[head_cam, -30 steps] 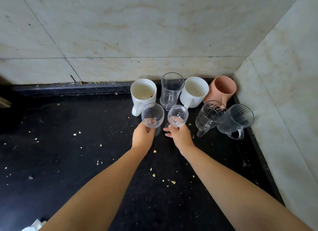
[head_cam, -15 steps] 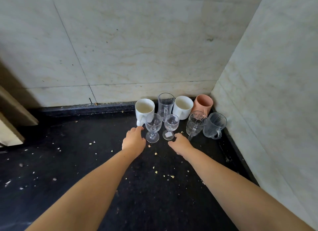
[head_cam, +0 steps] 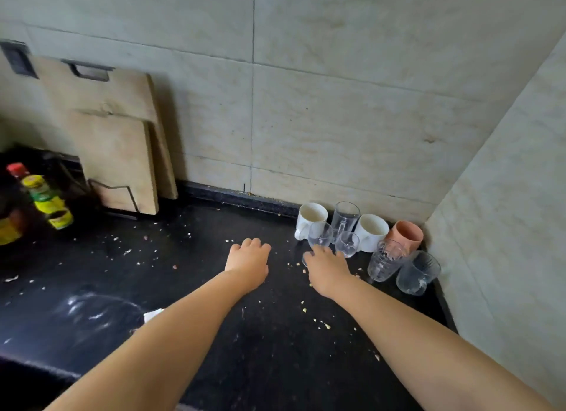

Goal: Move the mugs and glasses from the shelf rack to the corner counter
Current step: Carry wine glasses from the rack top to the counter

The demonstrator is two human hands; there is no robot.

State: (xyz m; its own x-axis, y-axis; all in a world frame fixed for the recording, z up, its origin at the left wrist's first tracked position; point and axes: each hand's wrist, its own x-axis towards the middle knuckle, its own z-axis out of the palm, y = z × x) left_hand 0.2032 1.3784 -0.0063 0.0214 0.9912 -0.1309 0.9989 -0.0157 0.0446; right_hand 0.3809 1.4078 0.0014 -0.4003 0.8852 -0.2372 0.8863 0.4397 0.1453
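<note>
**Glass and ceramic grouped in the corner, both hands empty**

Found black, crumb-strewn stone counter (head_cam: pixel 275 349) nearest, with two bare forearms reaching across it. Noted the left hand (head_cam: pixel 249 262) palm-down over bare counter, fingers loosely curled, holding nothing. Noted the right hand (head_cam: pixel 326 268) likewise relaxed and empty, fingertips lying over the foot of the left small clear stemmed glass (head_cam: pixel 320 234); could not tell whether touching it.

Just beyond, saw that glass and a second small clear stemmed glass (head_cam: pixel 347 243) standing upright side by side. To their right, made out two ribbed clear glass mugs (head_cam: pixel 384 260) (head_cam: pixel 418 271) close together near the side wall. Behind, against the back wall, counted a white ceramic mug (head_cam: pixel 311 217), a tall clear glass mug with handle (head_cam: pixel 345 216), a second white ceramic mug (head_cam: pixel 370 231) and a pink ceramic mug (head_cam: pixel 404 234) deepest in the corner. Farther left, saw pale wooden cutting boards (head_cam: pixel 122 153) leaning on the wall beside yellow-labelled bottles (head_cam: pixel 46 199).

Judged the stemmed glasses light, thin, brittle and top-heavy: best pinched at the stem or cupped under the bowl, then set down gently clear of neighbours. Judged the mugs heavier and sturdier, best taken by the handle. Judged smooth glass slippery, and tight packing a risk of knocks.
</note>
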